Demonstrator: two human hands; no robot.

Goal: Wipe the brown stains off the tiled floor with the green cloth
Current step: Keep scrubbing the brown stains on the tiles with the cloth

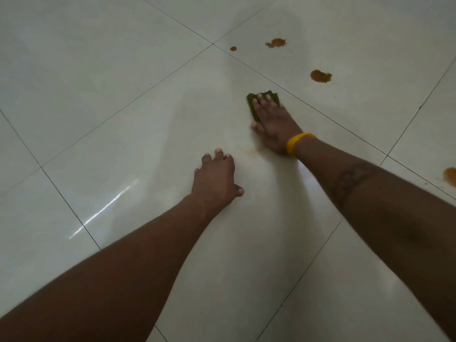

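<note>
My right hand (272, 122) lies flat on the green cloth (252, 104) and presses it onto the white tiled floor (123, 95); only the cloth's far and left edges show past the fingers. A yellow band circles that wrist. My left hand (216, 176) rests on the floor to the lower left, fingertips and thumb braced on the tile, holding nothing. Brown stains lie beyond the cloth: a round blot (320, 76), a ragged one (275, 42) and a small dot (233, 48). Another stain (450, 176) sits at the right edge. A faint brownish smear (253, 151) marks the tile beside my right wrist.
Dark grout lines cross the glossy tiles diagonally. A bright light reflection streaks the floor at the lower left (108, 206). Nothing else stands on the floor in view.
</note>
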